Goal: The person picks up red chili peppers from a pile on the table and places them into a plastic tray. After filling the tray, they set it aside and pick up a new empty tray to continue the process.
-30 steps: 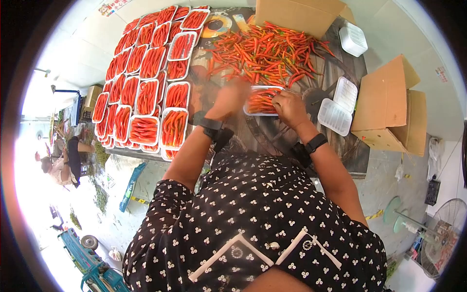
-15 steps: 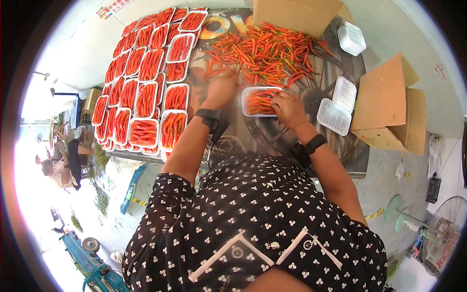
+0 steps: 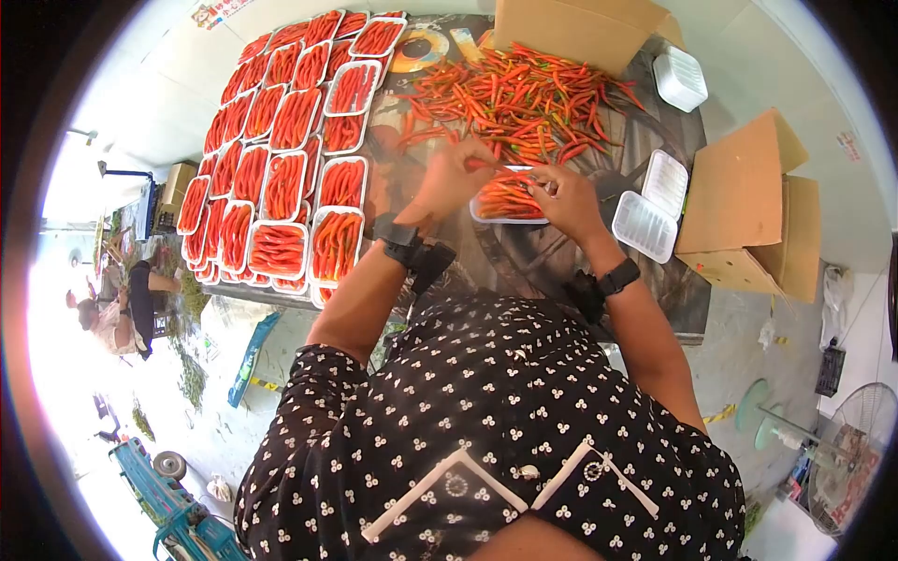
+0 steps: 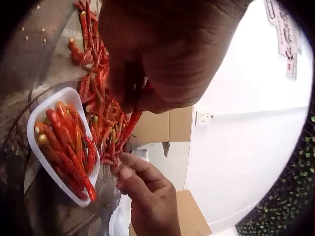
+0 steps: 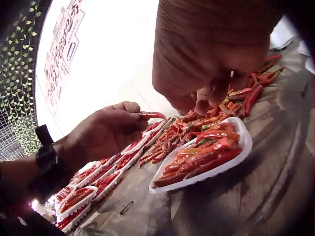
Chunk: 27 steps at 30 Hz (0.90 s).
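In the head view my left hand (image 3: 452, 179) is left of a white tray (image 3: 479, 213) and holds a red chili pepper (image 3: 479, 164). That pepper's end sticks out past the fingertips in the right wrist view. My right hand (image 3: 571, 201) is over the tray's right end, thumb and forefinger pinched together; a bit of red shows at these fingertips (image 4: 125, 172) in the left wrist view. Both hands are close to each other above the tray. Red and orange chili peppers (image 5: 204, 155) fill the tray lengthwise.
Behind the tray lies a loose pile of chili peppers (image 3: 524, 98). Stacked filled trays (image 3: 278, 251) cover the table's left side. Empty trays (image 3: 645, 226) and an opened cardboard box (image 3: 739, 201) are at the right, with more stacked white trays (image 3: 679, 79) farther back.
My left hand went to the left edge of the pile, then came back right toward the tray with a chili pepper. My right hand has lifted from the peppers in the tray.
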Each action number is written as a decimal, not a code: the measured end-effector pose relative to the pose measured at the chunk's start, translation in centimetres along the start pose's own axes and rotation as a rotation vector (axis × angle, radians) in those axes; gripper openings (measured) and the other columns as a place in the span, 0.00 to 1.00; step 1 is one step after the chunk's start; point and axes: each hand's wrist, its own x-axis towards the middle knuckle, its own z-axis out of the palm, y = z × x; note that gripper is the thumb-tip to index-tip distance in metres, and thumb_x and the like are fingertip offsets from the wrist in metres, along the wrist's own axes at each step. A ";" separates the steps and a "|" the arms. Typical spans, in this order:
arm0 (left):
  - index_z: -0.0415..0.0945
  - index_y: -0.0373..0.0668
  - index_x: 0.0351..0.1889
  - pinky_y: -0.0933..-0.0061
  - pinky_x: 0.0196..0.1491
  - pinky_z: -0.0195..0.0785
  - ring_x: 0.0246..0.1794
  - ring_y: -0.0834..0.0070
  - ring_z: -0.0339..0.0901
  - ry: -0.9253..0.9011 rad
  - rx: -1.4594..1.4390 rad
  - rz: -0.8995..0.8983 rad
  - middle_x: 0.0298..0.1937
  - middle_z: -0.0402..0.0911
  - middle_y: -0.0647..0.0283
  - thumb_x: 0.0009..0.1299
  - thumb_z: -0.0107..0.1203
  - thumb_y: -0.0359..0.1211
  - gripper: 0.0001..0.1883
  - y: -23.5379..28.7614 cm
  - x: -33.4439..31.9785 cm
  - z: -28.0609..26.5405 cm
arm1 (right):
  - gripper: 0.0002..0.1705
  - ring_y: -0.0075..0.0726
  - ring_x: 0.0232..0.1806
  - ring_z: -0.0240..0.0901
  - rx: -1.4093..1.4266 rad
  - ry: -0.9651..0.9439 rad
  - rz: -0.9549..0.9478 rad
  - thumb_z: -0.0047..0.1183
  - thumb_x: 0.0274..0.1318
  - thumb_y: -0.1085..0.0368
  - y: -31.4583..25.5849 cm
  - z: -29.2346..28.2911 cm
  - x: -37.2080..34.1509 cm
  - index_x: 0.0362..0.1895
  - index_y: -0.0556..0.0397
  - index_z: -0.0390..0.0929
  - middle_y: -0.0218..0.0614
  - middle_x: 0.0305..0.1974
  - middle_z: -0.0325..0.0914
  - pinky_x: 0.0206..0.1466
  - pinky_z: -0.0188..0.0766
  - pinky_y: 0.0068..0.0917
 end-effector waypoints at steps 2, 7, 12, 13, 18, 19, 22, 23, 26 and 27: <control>0.79 0.36 0.36 0.79 0.44 0.70 0.37 0.83 0.77 -0.099 0.033 0.024 0.35 0.81 0.66 0.62 0.58 0.25 0.05 -0.6 0.2 0.8 | 0.14 0.45 0.32 0.78 0.023 0.009 -0.009 0.57 0.48 0.65 -0.4 0.0 0.0 0.42 0.53 0.81 0.43 0.33 0.81 0.36 0.73 0.34; 0.79 0.36 0.36 0.78 0.43 0.71 0.36 0.82 0.76 -0.125 -0.019 0.057 0.34 0.81 0.66 0.63 0.58 0.26 0.05 0.1 -0.1 1.5 | 0.13 0.46 0.34 0.79 0.005 0.017 -0.073 0.56 0.49 0.66 -0.3 0.4 0.1 0.41 0.54 0.81 0.44 0.35 0.81 0.38 0.73 0.33; 0.79 0.37 0.41 0.77 0.41 0.71 0.35 0.80 0.77 -0.164 0.029 -0.045 0.34 0.81 0.65 0.63 0.58 0.26 0.09 -0.8 0.1 1.2 | 0.11 0.47 0.36 0.79 0.030 0.036 -0.088 0.56 0.49 0.65 0.2 0.6 0.0 0.37 0.55 0.81 0.45 0.35 0.81 0.39 0.73 0.35; 0.78 0.38 0.40 0.71 0.40 0.71 0.35 0.71 0.78 -0.156 0.083 0.020 0.34 0.80 0.60 0.61 0.58 0.27 0.09 -0.8 0.0 1.0 | 0.11 0.47 0.36 0.79 0.030 0.035 -0.088 0.56 0.49 0.65 0.6 0.8 0.0 0.37 0.55 0.81 0.45 0.35 0.81 0.39 0.73 0.35; 0.78 0.42 0.39 0.60 0.38 0.70 0.36 0.54 0.78 -0.188 0.317 0.161 0.33 0.79 0.51 0.60 0.55 0.32 0.10 -0.6 0.0 0.8 | 0.12 0.55 0.36 0.76 0.032 0.065 -0.074 0.49 0.52 0.58 1.2 1.3 0.1 0.33 0.50 0.81 0.47 0.33 0.79 0.39 0.71 0.45; 0.78 0.42 0.39 0.58 0.39 0.70 0.37 0.52 0.77 -0.199 0.378 0.175 0.34 0.79 0.50 0.60 0.54 0.33 0.10 -0.7 0.0 0.8 | 0.12 0.55 0.36 0.76 0.032 0.065 -0.073 0.49 0.52 0.58 1.2 1.4 0.1 0.33 0.50 0.81 0.47 0.33 0.79 0.39 0.71 0.45; 0.78 0.43 0.39 0.55 0.39 0.69 0.37 0.50 0.77 -0.225 0.447 0.182 0.34 0.79 0.49 0.61 0.53 0.35 0.11 -1.2 -0.2 0.9 | 0.12 0.57 0.35 0.75 -0.022 0.072 -0.099 0.48 0.52 0.58 1.4 1.4 0.2 0.30 0.51 0.80 0.48 0.30 0.77 0.37 0.70 0.46; 0.78 0.43 0.39 0.55 0.39 0.69 0.36 0.50 0.77 -0.238 0.454 0.175 0.33 0.79 0.50 0.61 0.53 0.36 0.11 -1.4 -0.2 0.9 | 0.12 0.57 0.34 0.74 -0.023 0.069 -0.107 0.48 0.52 0.58 1.4 1.5 0.2 0.30 0.51 0.80 0.49 0.30 0.77 0.37 0.69 0.47; 0.78 0.43 0.40 0.54 0.39 0.69 0.36 0.50 0.77 -0.287 0.430 0.106 0.33 0.79 0.50 0.61 0.53 0.36 0.12 -0.8 -0.4 0.8 | 0.12 0.58 0.34 0.73 -0.021 0.065 -0.118 0.47 0.51 0.59 1.1 1.5 0.1 0.30 0.51 0.79 0.49 0.30 0.76 0.36 0.69 0.48; 0.78 0.43 0.40 0.54 0.39 0.69 0.36 0.50 0.77 -0.287 0.430 0.106 0.33 0.79 0.50 0.61 0.53 0.36 0.12 -0.9 -0.4 0.8 | 0.12 0.58 0.34 0.73 -0.022 0.064 -0.123 0.46 0.51 0.59 1.0 1.4 0.1 0.31 0.51 0.79 0.49 0.30 0.76 0.36 0.69 0.48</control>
